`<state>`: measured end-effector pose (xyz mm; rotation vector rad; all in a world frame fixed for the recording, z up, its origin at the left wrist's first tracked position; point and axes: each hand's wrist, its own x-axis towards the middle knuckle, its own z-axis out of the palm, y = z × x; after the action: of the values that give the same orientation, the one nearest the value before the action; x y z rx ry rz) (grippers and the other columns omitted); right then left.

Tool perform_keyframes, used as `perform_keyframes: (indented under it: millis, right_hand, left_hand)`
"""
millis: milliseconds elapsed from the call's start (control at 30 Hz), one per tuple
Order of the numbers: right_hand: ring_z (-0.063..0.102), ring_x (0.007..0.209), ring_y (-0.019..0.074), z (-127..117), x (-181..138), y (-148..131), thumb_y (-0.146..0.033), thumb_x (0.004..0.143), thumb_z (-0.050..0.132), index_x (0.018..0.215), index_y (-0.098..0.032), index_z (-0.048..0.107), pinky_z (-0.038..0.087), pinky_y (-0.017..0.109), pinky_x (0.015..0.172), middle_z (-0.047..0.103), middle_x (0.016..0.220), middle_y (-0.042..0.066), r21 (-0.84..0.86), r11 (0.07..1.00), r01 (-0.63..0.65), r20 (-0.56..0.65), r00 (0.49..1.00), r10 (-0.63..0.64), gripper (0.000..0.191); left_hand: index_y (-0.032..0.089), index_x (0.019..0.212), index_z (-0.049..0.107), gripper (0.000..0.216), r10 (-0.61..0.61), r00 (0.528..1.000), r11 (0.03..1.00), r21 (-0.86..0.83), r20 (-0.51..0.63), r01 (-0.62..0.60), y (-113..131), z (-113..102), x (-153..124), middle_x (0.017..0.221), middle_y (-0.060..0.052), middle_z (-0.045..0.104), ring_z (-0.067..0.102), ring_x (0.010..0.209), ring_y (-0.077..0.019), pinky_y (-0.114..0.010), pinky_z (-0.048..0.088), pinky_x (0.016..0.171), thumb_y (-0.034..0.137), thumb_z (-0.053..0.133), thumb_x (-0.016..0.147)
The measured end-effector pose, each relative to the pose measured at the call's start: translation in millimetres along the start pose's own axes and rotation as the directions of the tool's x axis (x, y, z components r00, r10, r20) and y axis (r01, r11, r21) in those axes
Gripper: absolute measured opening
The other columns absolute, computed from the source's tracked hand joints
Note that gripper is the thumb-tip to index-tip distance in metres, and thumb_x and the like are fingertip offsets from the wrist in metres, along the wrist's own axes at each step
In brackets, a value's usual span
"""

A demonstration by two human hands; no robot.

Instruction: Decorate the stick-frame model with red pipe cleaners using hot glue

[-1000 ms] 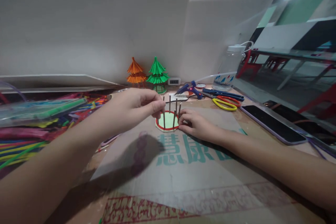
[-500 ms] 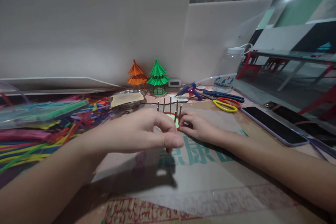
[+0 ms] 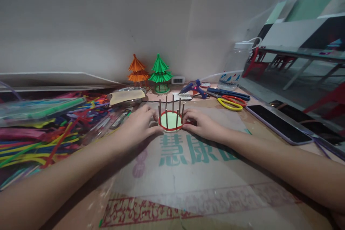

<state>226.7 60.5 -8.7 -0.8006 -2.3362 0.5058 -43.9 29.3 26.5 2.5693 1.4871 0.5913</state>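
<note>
A small round base (image 3: 170, 118) with a pale green floor and a red rim lies flat on the table. Several thin brown posts stand upright around its edge. My left hand (image 3: 144, 121) is at the base's left side, fingers curled and thumb against the rim. At the opposite side my right hand (image 3: 198, 124) grips the rim between thumb and bent fingers. Behind the base stand an orange tiered pagoda-like model (image 3: 136, 67) and a green one (image 3: 160, 73).
Coloured pipe cleaners (image 3: 61, 136) are heaped at the left, near a metal tray (image 3: 144, 91). A blue glue gun (image 3: 194, 87), yellow-handled scissors (image 3: 229, 105), a clear bottle (image 3: 231, 68) and a phone (image 3: 279, 124) sit along the back and right. A white board (image 3: 94, 25) rises behind.
My left hand has moved left and away from me, from in front of the base to its left side, uncovering it. My right hand stays at the right rim. The view has tilted slightly down.
</note>
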Motion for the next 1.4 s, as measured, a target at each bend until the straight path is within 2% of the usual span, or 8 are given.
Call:
perform_keyframes:
  millis: [167, 267, 367, 567, 800, 1133, 1267, 1400]
  right_hand:
    - [0.061, 0.099, 0.0206, -1, 0, -2, -0.021, 0.088, 0.065, 0.082, -0.019, 0.063, 0.048, 0.036, 0.09, 0.063, 0.105, 0.008, -0.01, 1.0, -0.028, 0.021, 0.999, 0.028, 0.007]
    - [0.061, 0.101, 0.021, 0, 0, -3, -0.021, 0.088, 0.065, 0.08, -0.019, 0.063, 0.048, 0.037, 0.091, 0.062, 0.106, 0.008, -0.016, 0.999, -0.037, 0.028, 0.999, 0.037, 0.008]
    - [0.06, 0.104, 0.0224, 1, -2, -5, -0.022, 0.087, 0.066, 0.08, -0.019, 0.063, 0.047, 0.038, 0.094, 0.063, 0.107, 0.009, -0.024, 0.999, -0.034, 0.024, 0.999, 0.035, 0.008]
    - [0.06, 0.106, 0.0234, 0, -6, -17, -0.025, 0.087, 0.066, 0.081, -0.019, 0.062, 0.047, 0.039, 0.093, 0.063, 0.114, 0.01, -0.069, 0.997, -0.042, 0.054, 0.997, 0.046, 0.009]
    - [0.064, 0.09, 0.0205, -4, -4, -16, -0.03, 0.094, 0.056, 0.1, -0.019, 0.064, 0.05, 0.036, 0.083, 0.069, 0.098, 0.007, 0.012, 0.985, -0.172, -0.008, 0.985, 0.172, 0.015]
    - [0.065, 0.083, 0.0189, -1, -2, -8, -0.024, 0.091, 0.06, 0.089, -0.018, 0.074, 0.049, 0.031, 0.078, 0.071, 0.088, 0.007, -0.079, 0.996, -0.037, 0.047, 0.998, 0.041, 0.015]
    - [0.067, 0.079, 0.0184, 0, -9, -17, -0.028, 0.092, 0.061, 0.093, -0.021, 0.075, 0.048, 0.03, 0.072, 0.076, 0.089, 0.004, -0.124, 0.982, -0.146, 0.031, 0.988, 0.151, 0.016]
    - [0.069, 0.077, 0.0188, 1, -10, -19, -0.032, 0.093, 0.061, 0.095, -0.023, 0.076, 0.048, 0.03, 0.07, 0.078, 0.089, 0.003, -0.177, 0.968, -0.18, 0.071, 0.978, 0.195, 0.018]
  left_hand:
    - [0.018, 0.083, 0.066, 0.025, 0.082, 0.997, 0.967, 0.242, -0.005, -0.079, 29, 2, -14, 0.086, -0.008, 0.069, 0.064, 0.084, -0.0255, -0.037, 0.048, 0.077, 0.039, 0.057, 0.094]
    - [0.019, 0.096, 0.067, 0.025, 0.19, 0.978, 0.945, 0.254, 0.082, -0.205, 42, 9, -21, 0.089, -0.009, 0.073, 0.067, 0.08, -0.0248, -0.036, 0.049, 0.073, 0.032, 0.046, 0.1]
    - [0.018, 0.111, 0.065, 0.026, 0.162, 0.979, 0.954, 0.234, 0.127, -0.188, 46, 18, -23, 0.095, -0.011, 0.074, 0.07, 0.082, -0.0259, -0.036, 0.051, 0.072, 0.03, 0.045, 0.1]
    - [0.019, 0.109, 0.067, 0.031, 0.091, 0.988, 0.981, 0.159, 0.125, -0.11, 39, 25, -18, 0.099, -0.01, 0.076, 0.071, 0.087, -0.026, -0.034, 0.052, 0.074, 0.038, 0.044, 0.101]
    - [0.022, 0.112, 0.069, 0.031, 0.159, 0.983, 0.986, 0.04, 0.09, -0.164, 27, 28, -13, 0.107, -0.007, 0.076, 0.071, 0.094, -0.0252, -0.033, 0.051, 0.079, 0.037, 0.044, 0.102]
    - [0.021, 0.111, 0.072, 0.029, 0.182, 0.983, 0.983, -0.002, 0.03, -0.182, 15, 35, -6, 0.112, -0.006, 0.076, 0.071, 0.1, -0.0239, -0.034, 0.051, 0.087, 0.032, 0.048, 0.1]
    - [0.02, 0.106, 0.071, 0.025, 0.109, 0.994, 0.994, 0.025, 0.022, -0.109, 17, 31, -8, 0.102, -0.006, 0.077, 0.071, 0.092, -0.0231, -0.033, 0.05, 0.079, 0.033, 0.051, 0.098]
    - [0.02, 0.1, 0.07, 0.027, 0.154, 0.988, 0.984, 0.088, -0.001, -0.153, 17, 29, -12, 0.097, -0.006, 0.076, 0.069, 0.091, -0.0224, -0.033, 0.048, 0.08, 0.036, 0.049, 0.099]
